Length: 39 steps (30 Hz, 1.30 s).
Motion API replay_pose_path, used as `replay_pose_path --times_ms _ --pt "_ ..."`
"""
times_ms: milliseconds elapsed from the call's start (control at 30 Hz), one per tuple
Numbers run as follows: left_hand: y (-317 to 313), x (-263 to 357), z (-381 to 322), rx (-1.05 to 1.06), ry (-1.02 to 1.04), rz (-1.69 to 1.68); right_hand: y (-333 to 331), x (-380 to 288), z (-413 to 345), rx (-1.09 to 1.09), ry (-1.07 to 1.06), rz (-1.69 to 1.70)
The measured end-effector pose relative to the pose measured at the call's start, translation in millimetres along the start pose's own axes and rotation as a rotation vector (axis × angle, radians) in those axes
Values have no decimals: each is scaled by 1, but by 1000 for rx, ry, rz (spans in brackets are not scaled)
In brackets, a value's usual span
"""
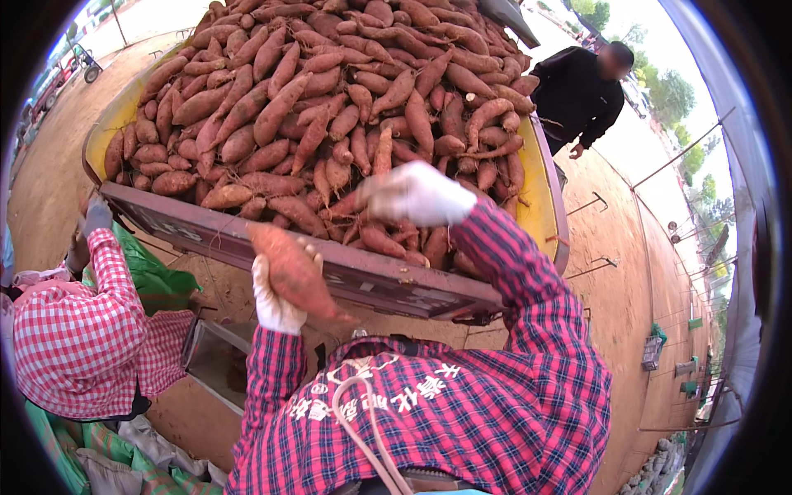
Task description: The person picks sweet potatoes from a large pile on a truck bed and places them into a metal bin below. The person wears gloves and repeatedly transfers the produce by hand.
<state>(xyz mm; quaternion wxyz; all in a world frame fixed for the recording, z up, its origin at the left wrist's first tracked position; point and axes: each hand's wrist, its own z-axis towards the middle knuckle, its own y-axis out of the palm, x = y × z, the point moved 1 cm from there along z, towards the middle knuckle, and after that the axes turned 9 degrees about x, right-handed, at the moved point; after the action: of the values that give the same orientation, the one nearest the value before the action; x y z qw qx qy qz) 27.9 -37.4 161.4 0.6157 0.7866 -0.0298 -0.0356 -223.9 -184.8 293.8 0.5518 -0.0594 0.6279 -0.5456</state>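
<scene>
A large heap of reddish sweet potatoes (278, 99) fills a trailer bed with yellow inner walls. My left hand (281, 297), in a white glove, holds one big sweet potato (289, 269) in front of the trailer's maroon side board (383, 269). Over the near edge of the heap is my right hand (417, 195), also white-gloved and blurred by motion. Its fingers are above the roots, and whether they grip one cannot be told.
At the left, a person in a red-and-white checked top (80, 334) works beside a green bag (145, 272). A metal-framed bin (216, 359) stands between us. Filled sacks (117, 464) lie lower left. Another person in black (572, 93) stands beyond the trailer's right side.
</scene>
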Motion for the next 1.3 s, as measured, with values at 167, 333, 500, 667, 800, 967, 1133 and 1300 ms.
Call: replay_pose_path --times_ms 167,333,500,667,800,967,1133,1300 --pt "-11 3 -26 -140 -9 -19 -28 132 95 147 150 -1246" --pt "-8 1 -29 -171 99 -10 -27 167 122 -48 176 -1328" --pt "-12 6 -19 -205 38 -48 -40 160 102 -25 103 -1211" --pt "-15 14 -12 -202 50 -98 -49 113 55 148 -186 -973" --pt "-12 13 -8 -160 69 -91 -47 49 22 495 -135 -515" --pt "-9 8 19 -495 -56 27 -12 -21 17 339 269 267" --pt "-25 6 33 -392 16 -257 62 -54 29 181 366 168" --pt "-33 -6 6 -301 12 4 -13 36 42 372 277 -545"
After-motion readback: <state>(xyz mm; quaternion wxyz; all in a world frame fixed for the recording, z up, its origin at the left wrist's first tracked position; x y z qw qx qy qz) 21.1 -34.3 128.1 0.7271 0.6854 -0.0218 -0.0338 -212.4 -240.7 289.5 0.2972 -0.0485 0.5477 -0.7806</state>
